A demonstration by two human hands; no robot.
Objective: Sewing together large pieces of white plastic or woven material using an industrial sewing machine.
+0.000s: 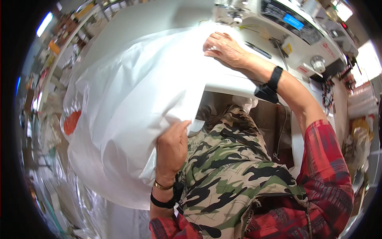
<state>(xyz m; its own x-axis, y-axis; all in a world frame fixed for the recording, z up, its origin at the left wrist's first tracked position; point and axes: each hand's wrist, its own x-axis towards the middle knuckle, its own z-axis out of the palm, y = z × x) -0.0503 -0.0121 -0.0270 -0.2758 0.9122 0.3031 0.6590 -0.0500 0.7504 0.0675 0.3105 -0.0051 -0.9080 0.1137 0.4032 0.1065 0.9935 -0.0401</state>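
white fabric (135,99) hides left hand (172,149) fingertips

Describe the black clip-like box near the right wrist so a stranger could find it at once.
Start at the sewing machine on the white table. Follow the right hand, flat on the white fabric, back to its black wristband. The small black box hangs just beneath it, with a thin cable running down.

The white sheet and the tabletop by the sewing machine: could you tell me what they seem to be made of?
White sheet: thin, semi-translucent woven or nonwoven fabric, possibly synthetic; it drapes in soft folds with a slight sheen. Tabletop: smooth, hard white surface, probably laminate; matte, flat, with a clean edge.
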